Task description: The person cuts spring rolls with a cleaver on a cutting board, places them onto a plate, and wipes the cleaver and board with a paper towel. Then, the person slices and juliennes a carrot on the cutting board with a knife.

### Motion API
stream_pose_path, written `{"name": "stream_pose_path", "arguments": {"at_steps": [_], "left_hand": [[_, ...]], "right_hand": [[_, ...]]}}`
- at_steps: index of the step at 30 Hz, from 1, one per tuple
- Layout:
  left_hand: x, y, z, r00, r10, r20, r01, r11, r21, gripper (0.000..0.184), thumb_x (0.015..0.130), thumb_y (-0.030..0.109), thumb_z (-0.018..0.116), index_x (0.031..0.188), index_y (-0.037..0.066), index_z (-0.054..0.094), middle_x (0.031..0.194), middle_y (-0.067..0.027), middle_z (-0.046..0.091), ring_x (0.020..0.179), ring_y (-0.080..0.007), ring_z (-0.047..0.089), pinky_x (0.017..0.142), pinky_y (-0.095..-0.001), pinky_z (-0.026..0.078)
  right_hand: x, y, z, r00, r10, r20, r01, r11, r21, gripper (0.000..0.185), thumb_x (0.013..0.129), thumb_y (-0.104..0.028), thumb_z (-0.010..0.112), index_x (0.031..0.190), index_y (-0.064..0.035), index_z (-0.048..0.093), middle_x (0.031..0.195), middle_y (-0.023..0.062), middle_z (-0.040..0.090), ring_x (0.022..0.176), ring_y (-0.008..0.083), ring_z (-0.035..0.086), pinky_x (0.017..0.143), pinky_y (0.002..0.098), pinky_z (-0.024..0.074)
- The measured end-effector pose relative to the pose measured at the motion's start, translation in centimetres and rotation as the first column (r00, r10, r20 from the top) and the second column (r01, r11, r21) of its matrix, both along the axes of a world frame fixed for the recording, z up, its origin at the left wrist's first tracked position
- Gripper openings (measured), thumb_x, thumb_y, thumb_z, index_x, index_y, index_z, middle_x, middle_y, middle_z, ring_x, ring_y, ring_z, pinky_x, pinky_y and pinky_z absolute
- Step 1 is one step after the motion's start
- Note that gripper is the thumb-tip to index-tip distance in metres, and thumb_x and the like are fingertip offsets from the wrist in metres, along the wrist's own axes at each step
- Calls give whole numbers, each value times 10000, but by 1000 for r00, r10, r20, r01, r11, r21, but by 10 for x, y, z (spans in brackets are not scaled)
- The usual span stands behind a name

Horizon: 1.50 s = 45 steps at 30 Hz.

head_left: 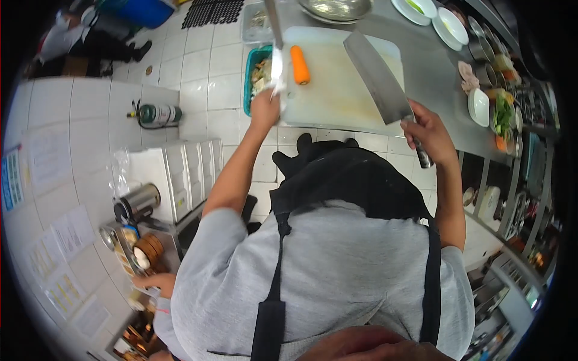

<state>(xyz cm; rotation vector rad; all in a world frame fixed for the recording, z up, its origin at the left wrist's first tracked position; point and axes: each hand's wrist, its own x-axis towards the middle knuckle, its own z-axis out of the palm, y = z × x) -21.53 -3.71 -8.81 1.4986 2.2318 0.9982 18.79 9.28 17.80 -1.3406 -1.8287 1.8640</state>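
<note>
My right hand (430, 133) is closed around the dark handle of a cleaver (379, 81), whose broad blade reaches over the right side of the white cutting board (337, 102). An orange carrot (299, 65) lies toward the board's left edge. At that same edge my left hand (265, 109) is closed on a white, cloth-like piece (277, 71), blurred in part. Just above this piece is a long grey metal bar (274, 23); whether the two are joined, I cannot tell. Beside my left hand, a teal bin (247, 84) holds food scraps.
Metal bowls (337, 8) stand behind the board, with white bowls (450, 29) to the right. A tub of leafy greens (503, 114) is farther right. On the left are a fire extinguisher (158, 114) and white drawers (180, 180). Other people are at the far left and lower left.
</note>
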Motion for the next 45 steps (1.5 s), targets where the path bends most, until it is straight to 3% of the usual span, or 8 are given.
{"name": "stream_pose_path", "arguments": {"at_steps": [4,10,14,21,28,35,41,45], "left_hand": [[6,-70,48,978,-174,112,192,965,-176,288,959,187,687,1179,47,809,992,-241,755,986,-458,718,864,-540,564],[53,66,142,977,-193,-86,200,976,84,275,894,103,758,1154,58,833,955,-184,732,973,-389,700,874,-473,554],[71,188,99,946,-75,-316,121,984,129,251,949,136,716,1168,68,819,987,-191,738,1001,-382,729,890,-485,587],[100,280,31,896,-12,-445,-127,951,-281,215,904,153,723,1081,42,771,1152,-185,745,1086,-396,738,948,-491,619],[248,348,12,935,-172,-309,154,985,-83,166,871,154,746,1006,64,782,1027,-197,780,1026,-407,757,928,-506,615],[385,365,38,682,-696,-225,717,697,14,301,880,106,744,1128,237,853,1170,-56,774,1163,-336,703,986,-510,544],[334,445,36,860,-335,-385,352,936,-28,314,884,124,749,1162,247,829,1171,-72,745,1190,-328,685,936,-537,540],[359,412,2,768,-460,-446,404,888,-219,305,895,116,717,1183,184,793,1169,-140,725,1133,-359,683,864,-544,558]], "right_hand": [[67,-15,-8,992,-123,10,124,991,-57,618,1003,-14,660,1605,12,523,809,-11,600,633,77,524,555,264,472],[115,-19,-17,930,-366,-30,364,929,-60,604,983,12,671,1578,4,565,811,-10,605,633,76,530,560,268,470],[140,-17,-8,915,-403,-37,401,915,-45,590,980,6,669,1563,8,580,842,-6,618,627,76,526,568,267,472],[214,-50,-7,848,-531,-2,529,845,-71,570,978,18,651,1546,5,597,817,-11,618,603,75,539,542,265,472],[277,-53,-25,728,-683,54,683,717,-137,579,975,21,655,1550,-9,596,797,-10,617,613,75,557,541,256,468],[327,-42,-23,699,-706,110,714,699,-48,549,1013,-70,665,1554,-22,590,753,-19,597,622,60,540,553,233,448],[342,-55,-22,641,-761,101,767,637,-73,554,1009,-40,662,1556,-9,585,791,-21,608,641,65,556,563,240,463],[351,-72,-35,612,-786,87,789,598,-140,579,997,-19,672,1568,-1,574,828,-22,621,663,69,577,569,247,484]]}}
